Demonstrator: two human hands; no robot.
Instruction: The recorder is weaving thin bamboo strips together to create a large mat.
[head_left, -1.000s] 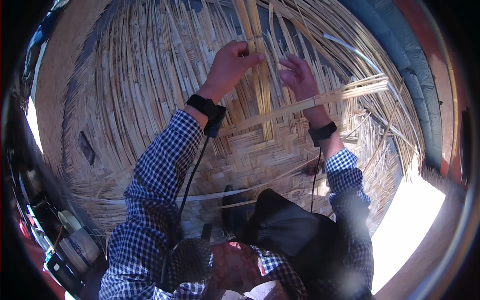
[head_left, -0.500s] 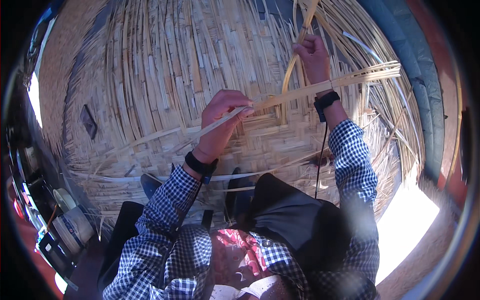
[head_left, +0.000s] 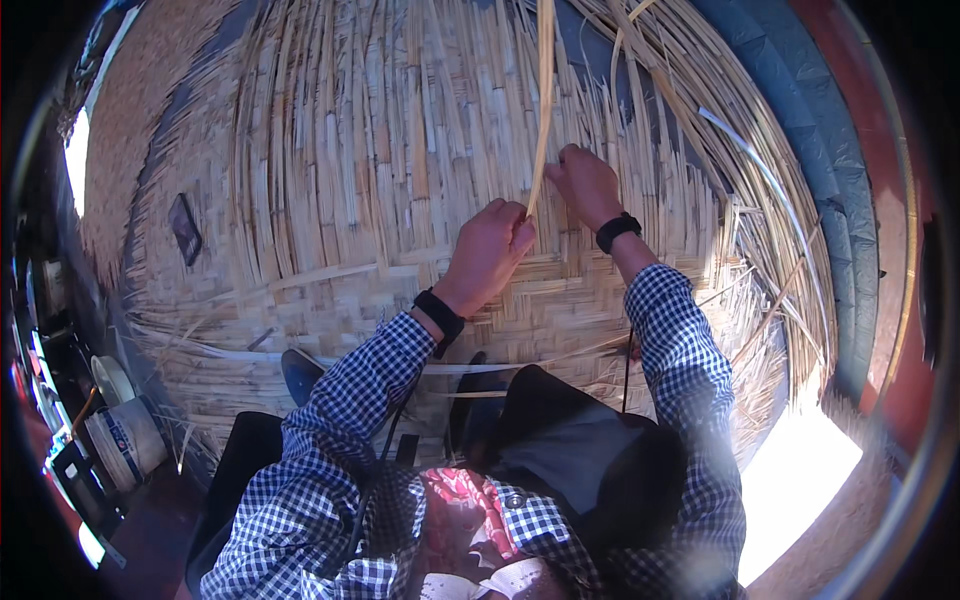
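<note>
A pale bamboo strip (head_left: pixel 545 95) runs away from me over the long loose ends of a half-woven bamboo mat (head_left: pixel 560 290). At its near end my left hand (head_left: pixel 488 257) pinches it, thumb on top, above the edge of the woven part. My right hand (head_left: pixel 588 187) is closed just beyond and to the right, its thumb and fingertips against the side of the same strip; the exact grip is partly hidden. Both wrists wear black bands.
A dark flat block (head_left: pixel 185 230) lies on the mat at the left. More long strips (head_left: pixel 770 210) bundle along the right, beside a blue-green sheet (head_left: pixel 850 240). A white bucket (head_left: pixel 127 440) stands at the lower left. My shoe (head_left: pixel 300 375) rests by the mat's near part.
The strip that lay crosswise over my right wrist is gone from there; a strip now points away from me. My right hand has come nearer and left, close to my left hand, which moved slightly right.
</note>
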